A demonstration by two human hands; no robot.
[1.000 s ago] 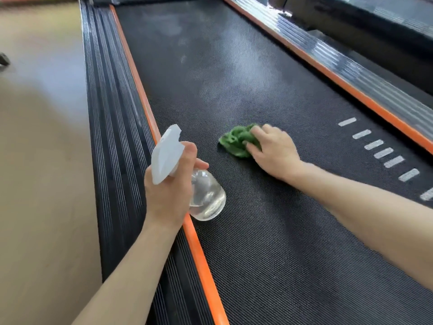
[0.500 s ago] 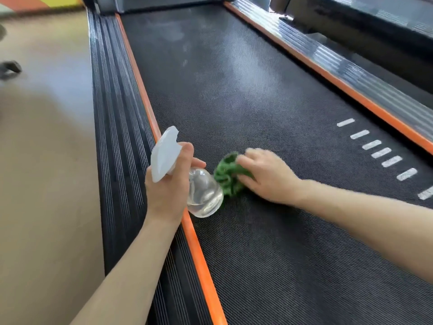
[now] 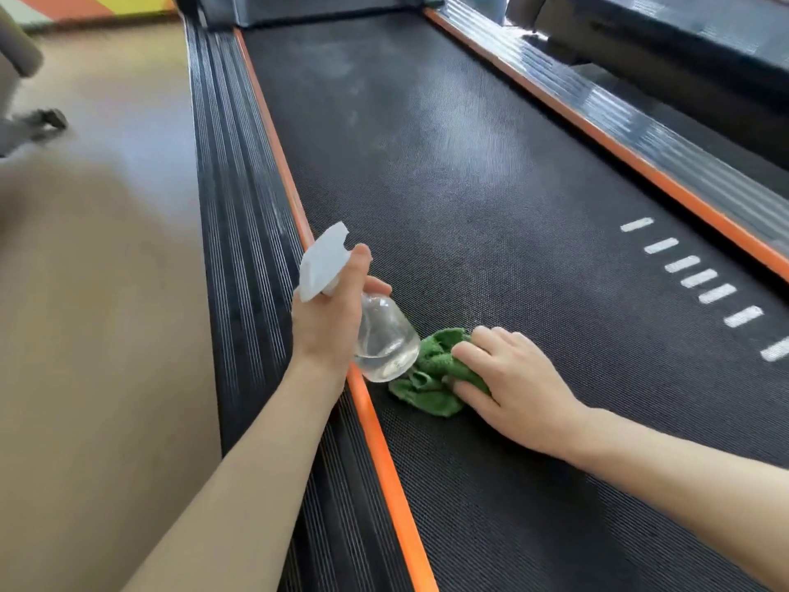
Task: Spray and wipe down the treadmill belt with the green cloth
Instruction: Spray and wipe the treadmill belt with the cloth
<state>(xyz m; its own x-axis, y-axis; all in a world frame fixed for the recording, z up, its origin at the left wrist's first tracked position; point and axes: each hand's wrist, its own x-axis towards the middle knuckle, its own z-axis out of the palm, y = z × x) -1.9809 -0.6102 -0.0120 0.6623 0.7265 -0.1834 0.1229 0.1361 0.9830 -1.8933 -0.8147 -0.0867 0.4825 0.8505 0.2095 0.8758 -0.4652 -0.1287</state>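
Treadmill belt (image 3: 491, 215), black and finely textured, fills most of the view, running away between two orange strips, with a row of short white dashes (image 3: 700, 279) printed near its right edge. Pale hazy patches show on its far half.

Green cloth (image 3: 431, 378) lies bunched on the belt close to the left orange strip (image 3: 375, 433), pressed down under the right hand (image 3: 514, 388), whose fingers curl over the folds. Spray bottle (image 3: 384, 339) is gripped by the left hand (image 3: 331, 322) around its neck below the white trigger head (image 3: 322, 262); it tilts with its rounded clear base toward the cloth and nearly touching it, and clear liquid pools in the lowest part of the base.

Compared with a second ago, the cloth and right hand have come nearer to the viewer and toward the left strip, from well apart from the bottle to just beside it; the left hand keeps much the same pose.

Ribbed black side rail (image 3: 239, 258) runs left of the strip, with tan floor (image 3: 106, 335) beyond it. A second ribbed rail (image 3: 666, 138) borders the right side. The bottle's base overlaps the left strip and hides part of the cloth's near edge.
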